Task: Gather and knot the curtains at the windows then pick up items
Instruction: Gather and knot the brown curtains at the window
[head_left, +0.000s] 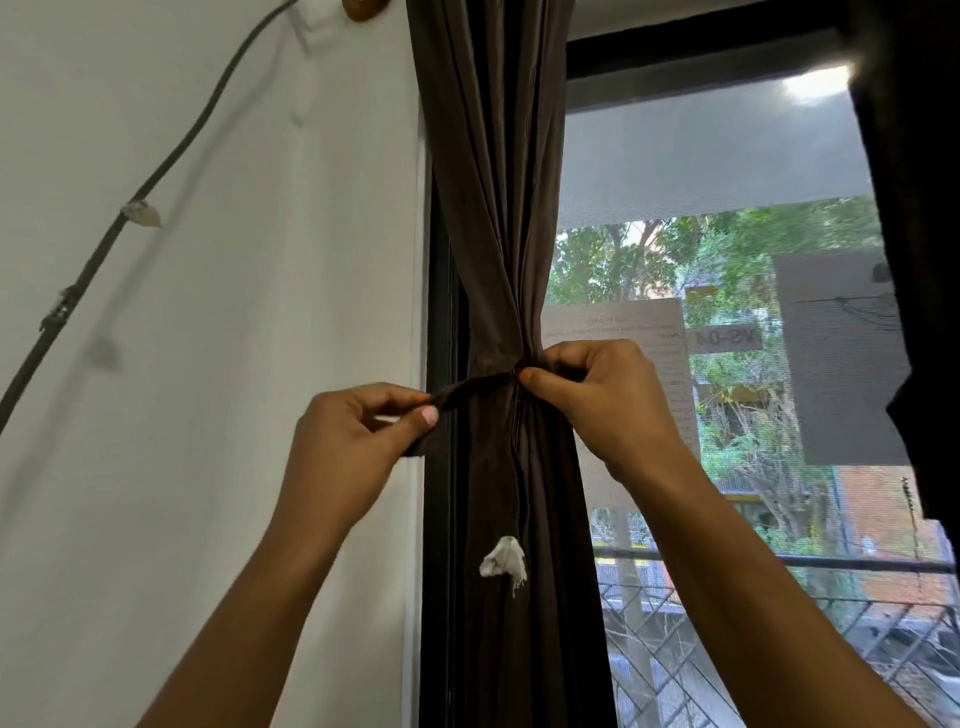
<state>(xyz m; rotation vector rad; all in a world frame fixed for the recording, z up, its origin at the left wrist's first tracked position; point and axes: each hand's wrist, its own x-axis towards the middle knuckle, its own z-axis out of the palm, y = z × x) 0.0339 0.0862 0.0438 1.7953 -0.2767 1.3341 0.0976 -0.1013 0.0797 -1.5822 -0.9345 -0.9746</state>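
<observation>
Head view: a dark brown curtain (493, 208) hangs down the centre of the frame, cinched at mid-height by a matching fabric strap (470, 387). The left hand (353, 441), left of centre, pinches the strap's free end between thumb and fingers. The right hand (597, 395), just right of the gathered waist, curls its fingers around the bunched cloth. A white frayed tag (503, 560) hangs lower on the curtain.

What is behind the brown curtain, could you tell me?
The window frame shows at the curtain's left edge, and a paper sheet on the glass peeks out at its right. Whatever lies directly behind the folds is covered.
</observation>
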